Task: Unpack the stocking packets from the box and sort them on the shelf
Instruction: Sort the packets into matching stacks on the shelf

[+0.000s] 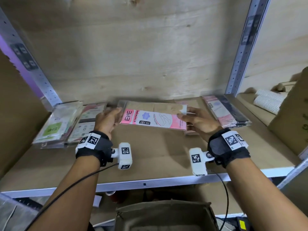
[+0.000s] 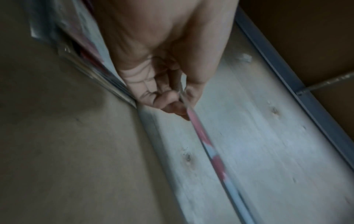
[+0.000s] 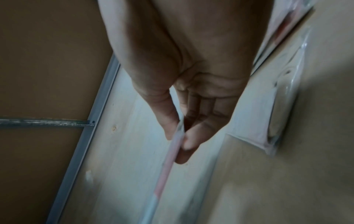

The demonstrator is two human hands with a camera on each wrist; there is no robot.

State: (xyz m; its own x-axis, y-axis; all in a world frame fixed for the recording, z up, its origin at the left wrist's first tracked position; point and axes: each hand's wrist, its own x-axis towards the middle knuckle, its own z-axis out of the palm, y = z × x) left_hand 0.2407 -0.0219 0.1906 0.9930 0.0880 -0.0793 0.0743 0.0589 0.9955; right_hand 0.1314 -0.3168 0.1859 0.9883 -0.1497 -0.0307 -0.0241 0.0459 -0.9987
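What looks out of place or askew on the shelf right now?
Nothing is damaged or spilled. The left piles and the right pile lie fanned at angles, not squared. Both hands hold the pink ENE stocking packet level.

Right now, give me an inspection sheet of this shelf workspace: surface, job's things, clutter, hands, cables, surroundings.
Surface: brown board shelf with a pale metal front edge.
Job's things: pink stocking packet held level above the shelf; packet piles at the left and right of the shelf; open box below the front edge.
Clutter: white ribbed rolls in the next bay.
Hands: left hand pinches the packet's left end; right hand pinches its right end, thumb above and fingers beneath in each grip.
Cables: a black cable trails from the left wrist camera, another from the right.
Surroundings: pale wooden back panel; perforated metal uprights; cardboard at both sides.
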